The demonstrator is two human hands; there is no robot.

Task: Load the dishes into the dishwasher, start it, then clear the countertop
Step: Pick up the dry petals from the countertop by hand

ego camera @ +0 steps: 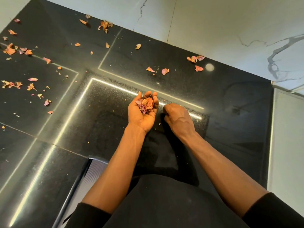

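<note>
This looks like the last part of the job, clearing the worktop (105,122). No dishes or dishwasher are in sight, so I can't say how that part went. The left hand (142,115) is turned palm up and cupped, with its fingers curled round a small heap of gathered petals (146,104), and it sits near the middle of the black surface. The right hand (178,117) is just beside it, knuckles up and fingers curled under against the surface. Whether it has anything pinched, I cannot tell.

Plenty of loose petals (9,50) lie well apart from the hands. Most are at the far left, a few are far along the marble wall (213,22), and fine crumbs lie between. I'd guess the next move calls for reaching out to those clusters without tipping the full palm, or emptying it first.

I can read no brand, label or writing anywhere.
</note>
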